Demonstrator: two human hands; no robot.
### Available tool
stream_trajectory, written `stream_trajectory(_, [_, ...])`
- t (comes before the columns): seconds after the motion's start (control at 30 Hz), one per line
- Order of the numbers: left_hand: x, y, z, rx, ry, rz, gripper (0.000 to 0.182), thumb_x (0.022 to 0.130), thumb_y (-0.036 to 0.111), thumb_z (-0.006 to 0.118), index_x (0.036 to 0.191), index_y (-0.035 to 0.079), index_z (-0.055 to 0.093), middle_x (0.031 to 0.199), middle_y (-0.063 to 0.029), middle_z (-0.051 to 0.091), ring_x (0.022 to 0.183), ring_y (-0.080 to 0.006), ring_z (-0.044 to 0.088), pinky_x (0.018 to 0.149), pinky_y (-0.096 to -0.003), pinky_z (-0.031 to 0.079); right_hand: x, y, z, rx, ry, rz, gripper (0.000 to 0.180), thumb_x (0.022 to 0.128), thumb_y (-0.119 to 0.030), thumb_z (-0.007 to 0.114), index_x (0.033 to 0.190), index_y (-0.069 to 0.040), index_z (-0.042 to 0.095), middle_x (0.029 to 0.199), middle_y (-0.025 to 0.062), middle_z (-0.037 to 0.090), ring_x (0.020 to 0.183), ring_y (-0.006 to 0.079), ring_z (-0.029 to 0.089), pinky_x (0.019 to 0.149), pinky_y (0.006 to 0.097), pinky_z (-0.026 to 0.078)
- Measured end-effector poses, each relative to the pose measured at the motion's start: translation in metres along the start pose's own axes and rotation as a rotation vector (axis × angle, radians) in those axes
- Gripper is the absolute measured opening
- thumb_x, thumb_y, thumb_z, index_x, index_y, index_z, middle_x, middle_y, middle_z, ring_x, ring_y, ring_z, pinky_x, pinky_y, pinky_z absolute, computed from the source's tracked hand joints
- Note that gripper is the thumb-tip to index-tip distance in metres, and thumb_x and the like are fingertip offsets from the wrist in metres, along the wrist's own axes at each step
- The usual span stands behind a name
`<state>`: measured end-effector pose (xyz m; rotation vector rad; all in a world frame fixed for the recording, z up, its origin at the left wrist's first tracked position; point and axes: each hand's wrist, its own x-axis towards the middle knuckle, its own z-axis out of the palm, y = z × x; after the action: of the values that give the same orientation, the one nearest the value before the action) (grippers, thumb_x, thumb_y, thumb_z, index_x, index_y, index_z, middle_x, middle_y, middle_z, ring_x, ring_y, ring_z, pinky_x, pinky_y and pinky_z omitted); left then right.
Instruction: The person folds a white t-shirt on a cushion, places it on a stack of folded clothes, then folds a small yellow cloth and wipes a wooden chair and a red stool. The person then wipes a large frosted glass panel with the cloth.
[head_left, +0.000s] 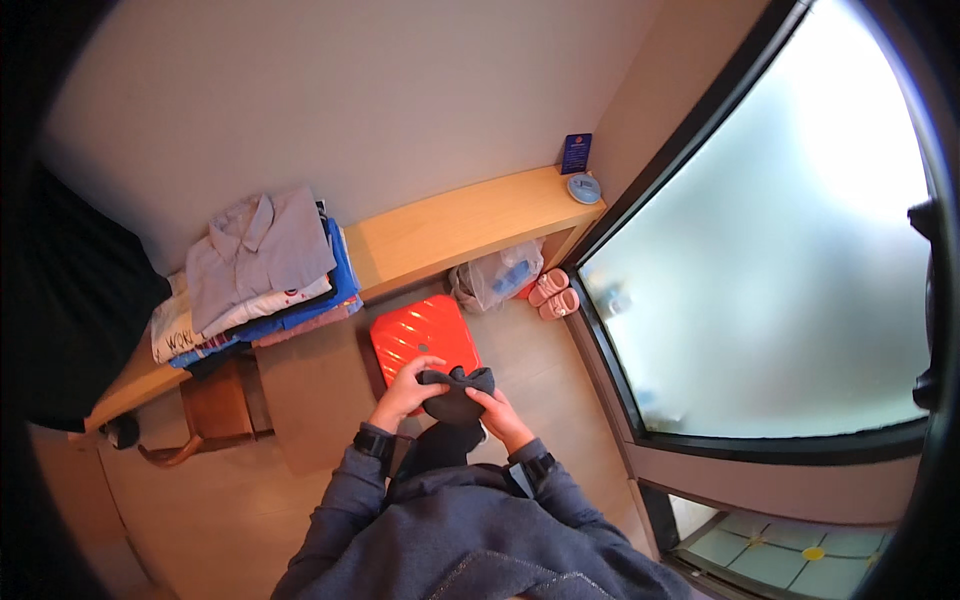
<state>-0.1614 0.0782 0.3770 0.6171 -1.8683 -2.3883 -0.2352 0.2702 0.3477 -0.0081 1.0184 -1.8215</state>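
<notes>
A dark grey piece of fabric (453, 405), small and bunched up, is held between my two hands in front of my body. My left hand (410, 390) grips its left side with thumb and fingers. On its right side, my right hand (501, 414) pinches the cloth, thumb on top. Beneath and beyond the hands stands a red plastic stool (425, 330). Folds hide what kind of garment the fabric is.
A wooden bench (450, 225) along the wall carries a stack of folded clothes (259, 262) and a round blue container (583, 188). Below are a plastic bag (499, 277) and pink shoes (553, 294). A wooden chair (217, 405) is at left, a frosted glass panel (765, 262) at right.
</notes>
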Motion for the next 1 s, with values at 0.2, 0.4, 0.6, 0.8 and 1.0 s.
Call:
stream_trajectory(0.2, [0.022, -0.001, -0.014, 0.16, 0.126, -0.027, 0.015, 0.077, 0.005, 0.077, 0.081, 0.005, 0.062, 0.074, 0.0039, 0.058, 0.072, -0.0059, 0.053, 0.065, -0.0243, 0.044, 0.034, -0.075, 0.006, -0.452, -0.28, 0.032, 0.026, 0.082, -0.007, 0.071, 0.102, -0.009, 0.055, 0.108, 0.0001, 0.056, 0.103, 0.0114, 0.051, 0.091, 0.0266, 0.039])
stream_trajectory(0.4, [0.071, 0.001, -0.013, 0.137, -0.005, 0.045, 0.016, 0.08, 0.009, 0.076, 0.087, 0.003, 0.062, 0.078, 0.0052, 0.057, 0.075, -0.0054, 0.052, 0.068, -0.0244, 0.044, 0.049, -0.148, -0.021, -0.535, -0.137, -0.06, 0.022, 0.08, -0.004, 0.071, 0.097, -0.008, 0.058, 0.094, -0.0038, 0.056, 0.091, 0.0069, 0.053, 0.081, 0.0218, 0.041])
stream_trajectory(0.6, [0.099, -0.011, -0.049, 0.272, 0.041, -0.057, 0.021, 0.081, 0.015, 0.075, 0.092, 0.002, 0.063, 0.084, 0.0016, 0.06, 0.08, -0.0083, 0.054, 0.072, -0.026, 0.045, 0.089, -0.189, -0.055, -0.695, -0.012, -0.146, 0.031, 0.078, 0.006, 0.061, 0.108, -0.004, 0.063, 0.105, -0.0027, 0.06, 0.094, 0.0066, 0.054, 0.085, 0.0212, 0.041])
stream_trajectory(0.8, [0.126, -0.023, -0.077, 0.198, 0.272, -0.176, 0.026, 0.083, 0.023, 0.073, 0.091, 0.0, 0.064, 0.08, -0.0007, 0.059, 0.079, -0.0105, 0.055, 0.073, -0.0285, 0.045, 0.201, -0.208, -0.081, -0.945, -0.166, -0.046, 0.036, 0.083, -0.004, 0.067, 0.118, -0.009, 0.065, 0.115, 0.0, 0.059, 0.106, 0.0126, 0.054, 0.083, 0.0291, 0.045])
stream_trajectory(1.0, [0.242, -0.034, -0.081, 0.581, 1.346, 0.154, 0.034, 0.086, 0.017, 0.068, 0.113, 0.0, 0.057, 0.115, -0.0157, 0.06, 0.106, -0.0282, 0.056, 0.091, -0.0372, 0.044, 0.332, -0.196, -0.066, -1.467, -0.109, -0.434, 0.063, 0.079, -0.017, 0.073, 0.135, -0.006, 0.047, 0.144, 0.0277, 0.033, 0.131, 0.0457, 0.035, 0.108, 0.0477, 0.033])
